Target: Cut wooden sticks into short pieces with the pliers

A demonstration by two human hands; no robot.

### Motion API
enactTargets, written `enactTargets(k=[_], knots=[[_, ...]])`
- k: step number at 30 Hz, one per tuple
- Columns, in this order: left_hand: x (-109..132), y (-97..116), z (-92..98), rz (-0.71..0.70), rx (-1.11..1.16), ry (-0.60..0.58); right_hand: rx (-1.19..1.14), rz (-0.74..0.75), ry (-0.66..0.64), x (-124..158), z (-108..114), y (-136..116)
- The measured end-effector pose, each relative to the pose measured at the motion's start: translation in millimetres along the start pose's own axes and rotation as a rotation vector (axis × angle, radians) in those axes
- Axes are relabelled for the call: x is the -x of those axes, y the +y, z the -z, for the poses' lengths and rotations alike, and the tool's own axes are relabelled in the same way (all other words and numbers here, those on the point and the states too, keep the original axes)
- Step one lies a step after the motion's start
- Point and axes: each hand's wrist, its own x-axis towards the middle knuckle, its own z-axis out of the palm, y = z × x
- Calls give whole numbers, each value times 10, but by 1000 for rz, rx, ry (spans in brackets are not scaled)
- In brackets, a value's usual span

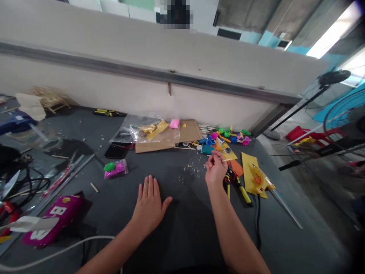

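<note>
My left hand (148, 203) lies flat on the dark grey tabletop, fingers stretched and thumb apart, holding nothing. My right hand (216, 168) is closed, and a thin pale stick (229, 160) pokes out of it to the right. Just beyond that hand are a teal block (207, 149) and a heap of small coloured plastic pieces (226, 133). Pliers with yellow-and-black handles (243, 193) lie beside my right wrist. Pale shavings (189, 168) are scattered between my hands. A small bag of purple and green clay (116, 168) sits beyond my left hand.
A yellow glue gun (261, 180) rests on yellow card at the right, its cord running toward me. A purple power strip (55, 220) with a white cable lies at the left. Cardboard (188, 132) and a clear plastic bag (128, 129) lie near the white partition (119, 87).
</note>
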Motion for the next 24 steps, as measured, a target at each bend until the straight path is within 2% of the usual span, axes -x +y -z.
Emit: enactTargets(k=[3,9,11,13,15,17,19,21,24], knots=[[18,146,-134,-8,-29,-74,-6,5,20,-12,-6,-52],[-668,823,-439,-55,39,-160,-35,54,29,-21,7,-120],[-854,947,-510,-92,73,-148,-34,59,50,-32,12,-138],[-992,961,-546,-164,108,-112,-19,58,60,-35,13,-165],[-1105,848,-537,-283,172,-107,12,56,43,-23,20,-201],[-1198,612,-488,-359,270,-95,60,46,-1,1,42,-231],[-1264,303,-426,-358,345,-44,123,16,-51,30,80,-228],[-1287,16,-375,-315,410,-75,254,-22,-100,61,126,-173],[-1266,-196,-344,-335,435,-147,612,-61,-189,125,187,-19]])
